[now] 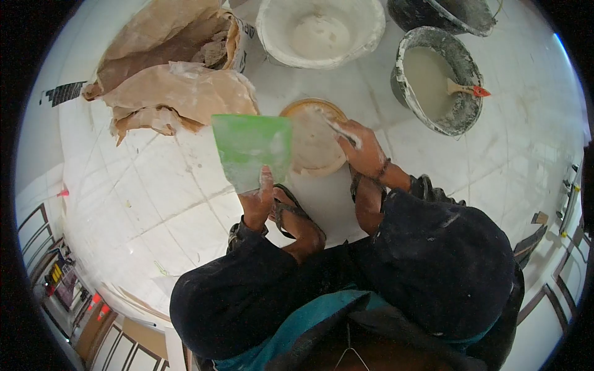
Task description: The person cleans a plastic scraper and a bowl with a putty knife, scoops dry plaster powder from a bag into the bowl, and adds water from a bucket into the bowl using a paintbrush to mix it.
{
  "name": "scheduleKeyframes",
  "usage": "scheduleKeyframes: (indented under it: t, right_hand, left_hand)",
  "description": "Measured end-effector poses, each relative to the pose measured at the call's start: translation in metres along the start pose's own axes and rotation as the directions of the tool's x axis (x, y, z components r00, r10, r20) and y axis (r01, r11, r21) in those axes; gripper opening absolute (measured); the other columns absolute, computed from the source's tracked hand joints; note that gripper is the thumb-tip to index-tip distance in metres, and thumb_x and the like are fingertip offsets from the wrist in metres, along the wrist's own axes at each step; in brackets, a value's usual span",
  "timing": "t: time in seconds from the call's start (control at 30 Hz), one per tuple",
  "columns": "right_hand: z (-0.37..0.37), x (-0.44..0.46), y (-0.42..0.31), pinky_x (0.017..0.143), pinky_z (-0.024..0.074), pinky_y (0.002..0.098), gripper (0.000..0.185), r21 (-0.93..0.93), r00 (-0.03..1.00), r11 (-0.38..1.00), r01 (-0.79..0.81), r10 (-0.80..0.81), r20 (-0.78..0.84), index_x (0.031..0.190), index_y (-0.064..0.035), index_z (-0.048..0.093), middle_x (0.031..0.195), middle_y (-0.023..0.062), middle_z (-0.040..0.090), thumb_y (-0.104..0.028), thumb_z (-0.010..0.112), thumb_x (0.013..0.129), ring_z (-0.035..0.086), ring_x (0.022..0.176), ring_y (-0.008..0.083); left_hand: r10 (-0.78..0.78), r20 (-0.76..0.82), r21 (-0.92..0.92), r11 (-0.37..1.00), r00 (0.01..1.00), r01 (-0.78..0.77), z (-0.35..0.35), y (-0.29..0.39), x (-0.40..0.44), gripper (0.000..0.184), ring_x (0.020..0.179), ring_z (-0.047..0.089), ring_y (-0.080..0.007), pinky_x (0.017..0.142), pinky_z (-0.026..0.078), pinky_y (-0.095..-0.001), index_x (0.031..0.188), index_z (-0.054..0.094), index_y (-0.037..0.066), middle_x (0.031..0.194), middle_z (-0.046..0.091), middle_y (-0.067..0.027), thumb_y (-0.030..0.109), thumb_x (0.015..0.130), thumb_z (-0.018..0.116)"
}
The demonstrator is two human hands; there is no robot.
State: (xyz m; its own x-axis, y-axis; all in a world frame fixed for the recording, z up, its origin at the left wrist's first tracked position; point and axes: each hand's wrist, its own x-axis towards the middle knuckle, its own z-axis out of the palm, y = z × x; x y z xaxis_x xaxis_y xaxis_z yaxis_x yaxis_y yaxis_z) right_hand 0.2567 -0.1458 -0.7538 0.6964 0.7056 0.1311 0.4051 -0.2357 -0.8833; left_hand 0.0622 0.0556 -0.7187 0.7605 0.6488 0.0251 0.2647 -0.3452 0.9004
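Observation:
My left hand point(257, 201) is closed on the lower edge of a green plastic spreader point(257, 145), thumb laid on its white-smeared face. The spreader overlaps the left side of a round, yellowish-rimmed disc point(314, 103) that bears a pale, plaster-like coating. At the disc's right side, my right hand point(365, 148) is closed around a thin, white-smeared tool point(340, 133); its exact kind is hard to make out. White residue covers the fingers of that hand. Both sandalled feet are on the floor just behind the disc.
A torn paper sack point(179, 86) with grey powder lies at the upper left. A white-crusted tub point(263, 37) stands ahead. To the right, a black bucket point(402, 93) holds cloudy liquid and a paintbrush point(467, 89). Another dark bucket point(421, 15) stands behind it on the tiled floor point(167, 191).

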Motion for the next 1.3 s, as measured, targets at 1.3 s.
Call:
scheduleKeyframes:
  t: [1.3]
  right_hand:
    - [-0.007,0.007,-0.062,0.054,0.0566,0.0432,0.055,-0.298,0.888,0.924,0.240,-0.085,0.453,0.137,-0.0256,0.059,0.095,0.0118,0.055,-0.011,0.068,0.085,0.064,0.066,0.0307]
  left_hand:
    - [-0.266,0.058,-0.515,0.818,0.962,0.257,-0.001,-0.004,0.013,0.037,0.112,0.055,-0.0181,0.096,0.046,-0.0328,0.134,0.050,0.000,0.126,0.058,-0.0096,0.016,0.102,0.059]
